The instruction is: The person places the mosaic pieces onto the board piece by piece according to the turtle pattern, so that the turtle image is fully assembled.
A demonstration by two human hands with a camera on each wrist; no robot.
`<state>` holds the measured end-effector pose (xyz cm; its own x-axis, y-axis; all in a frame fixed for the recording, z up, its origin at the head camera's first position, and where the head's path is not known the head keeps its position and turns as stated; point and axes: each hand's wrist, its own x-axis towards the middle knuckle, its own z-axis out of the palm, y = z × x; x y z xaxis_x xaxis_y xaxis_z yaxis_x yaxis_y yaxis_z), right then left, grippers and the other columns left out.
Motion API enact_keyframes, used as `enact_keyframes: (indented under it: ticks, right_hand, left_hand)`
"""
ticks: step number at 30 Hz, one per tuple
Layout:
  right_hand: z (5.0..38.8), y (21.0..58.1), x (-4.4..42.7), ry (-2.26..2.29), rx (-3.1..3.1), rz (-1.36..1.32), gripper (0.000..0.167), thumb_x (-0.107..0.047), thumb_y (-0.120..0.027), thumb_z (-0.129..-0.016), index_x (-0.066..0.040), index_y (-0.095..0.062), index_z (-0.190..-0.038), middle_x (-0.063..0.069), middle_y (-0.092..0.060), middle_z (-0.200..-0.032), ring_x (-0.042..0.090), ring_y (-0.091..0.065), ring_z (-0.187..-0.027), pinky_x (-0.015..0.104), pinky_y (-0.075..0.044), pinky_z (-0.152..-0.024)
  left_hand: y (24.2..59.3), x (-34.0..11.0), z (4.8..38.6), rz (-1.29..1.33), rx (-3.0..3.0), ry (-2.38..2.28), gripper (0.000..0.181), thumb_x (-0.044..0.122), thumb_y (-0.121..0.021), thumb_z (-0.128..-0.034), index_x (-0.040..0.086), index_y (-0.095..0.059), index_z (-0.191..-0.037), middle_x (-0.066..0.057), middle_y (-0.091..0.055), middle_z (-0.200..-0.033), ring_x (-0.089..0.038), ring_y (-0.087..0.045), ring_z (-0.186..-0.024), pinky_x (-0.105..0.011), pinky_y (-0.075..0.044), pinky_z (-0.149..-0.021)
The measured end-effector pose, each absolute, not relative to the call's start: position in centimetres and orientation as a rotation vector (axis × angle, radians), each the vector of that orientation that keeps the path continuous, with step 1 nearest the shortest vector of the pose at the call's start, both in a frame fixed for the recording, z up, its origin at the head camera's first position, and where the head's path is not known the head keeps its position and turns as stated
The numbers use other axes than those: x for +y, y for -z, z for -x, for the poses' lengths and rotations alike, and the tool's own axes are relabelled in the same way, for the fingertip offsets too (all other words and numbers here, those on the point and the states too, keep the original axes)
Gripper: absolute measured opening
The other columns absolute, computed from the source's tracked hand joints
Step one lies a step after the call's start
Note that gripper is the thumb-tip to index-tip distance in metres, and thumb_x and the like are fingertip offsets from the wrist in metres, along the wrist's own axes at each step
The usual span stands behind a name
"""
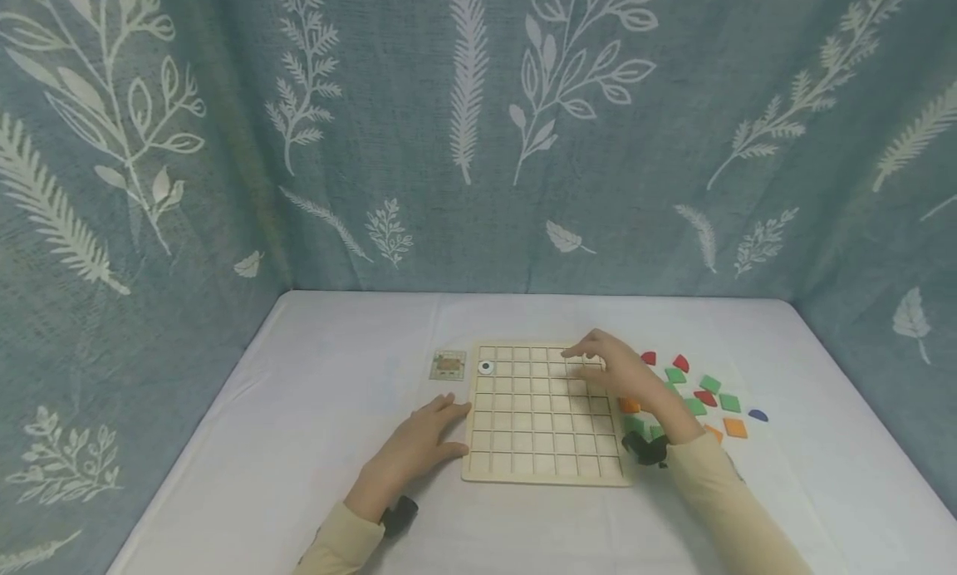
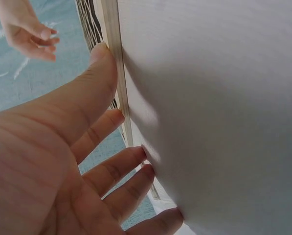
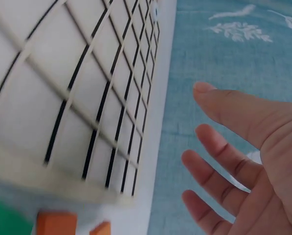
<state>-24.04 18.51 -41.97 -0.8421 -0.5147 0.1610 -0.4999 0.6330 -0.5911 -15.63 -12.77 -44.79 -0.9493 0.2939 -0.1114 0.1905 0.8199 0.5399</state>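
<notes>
A pale wooden grid board point(image 1: 532, 442) lies on the white table. My left hand point(image 1: 420, 438) touches its left edge; in the left wrist view the thumb and fingers point(image 2: 106, 63) rest along the rim, spread and fairly straight. Above the upper right part of the board hovers my right hand point(image 1: 616, 366), holding nothing, its fingers point(image 3: 219, 147) loosely bent in the right wrist view. One white round piece with a dark centre point(image 1: 486, 367) sits in a square near the board's upper left corner. Beyond that corner lies a small patterned card point(image 1: 448, 365).
Right of the board are scattered flat pieces: several green squares point(image 1: 729, 403), orange squares point(image 1: 736, 428), red wedges point(image 1: 681, 363) and a blue half-round point(image 1: 758, 415). My right forearm hides some of them. A leaf-patterned teal curtain point(image 1: 419, 143) surrounds the table point(image 1: 336, 334).
</notes>
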Motion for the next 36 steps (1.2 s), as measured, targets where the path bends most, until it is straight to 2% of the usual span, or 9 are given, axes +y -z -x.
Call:
enact_keyframes:
  ticks: [5,10,20,28,36]
  right_hand:
    - [23.2,42.1,20.1,1.022,2.841,0.859,0.025,-0.012,-0.067,-0.086,-0.006,-0.067,-0.110,0.011,-0.058,-0.103,0.028,-0.055,-0.096,0.042,-0.050,-0.074]
    - [22.3,42.2,21.4,0.993,2.878,0.783,0.025,-0.013,-0.068,-0.085,-0.007,-0.067,-0.109,0.009,-0.057,-0.100,0.026,-0.054,-0.091,0.040,-0.050,-0.074]
    - [20.8,42.7,23.8,0.896,2.959,0.668,0.018,-0.013,-0.068,-0.085,-0.012,-0.070,-0.103,0.002,-0.057,-0.095,0.017,-0.052,-0.083,0.027,-0.047,-0.066]
    - [19.8,43.9,25.4,0.804,2.987,0.588,0.018,-0.020,-0.075,-0.079,-0.015,-0.071,-0.097,0.001,-0.058,-0.094,0.013,-0.048,-0.073,0.022,-0.043,-0.058]
    - [18.8,44.8,26.7,0.776,3.021,0.544,0.017,-0.024,-0.075,-0.079,-0.018,-0.071,-0.094,-0.006,-0.056,-0.090,0.010,-0.049,-0.076,0.022,-0.045,-0.062]
  left_hand:
    - [44.9,-12.8,15.6,-0.381,2.819,-0.805,0.062,0.035,-0.069,-0.0775,0.013,-0.051,-0.133,-0.017,-0.037,-0.145,-0.037,-0.032,-0.134,-0.058,-0.029,-0.107]
    - [44.9,-12.9,15.6,-0.393,2.824,-0.802,0.062,0.035,-0.068,-0.0776,0.013,-0.050,-0.133,-0.017,-0.038,-0.145,-0.037,-0.032,-0.134,-0.058,-0.029,-0.107]
    - [45.0,-12.7,15.5,-0.374,2.842,-0.794,0.061,0.034,-0.068,-0.0782,0.013,-0.050,-0.133,-0.016,-0.038,-0.145,-0.035,-0.032,-0.135,-0.057,-0.027,-0.109]
    - [45.1,-12.7,15.6,-0.371,2.831,-0.793,0.062,0.034,-0.068,-0.0783,0.014,-0.050,-0.134,-0.015,-0.037,-0.145,-0.034,-0.031,-0.136,-0.057,-0.025,-0.110]
    - [44.9,-12.7,15.7,-0.382,2.824,-0.794,0.062,0.035,-0.067,-0.0787,0.013,-0.049,-0.134,-0.016,-0.037,-0.145,-0.035,-0.030,-0.136,-0.057,-0.026,-0.109]
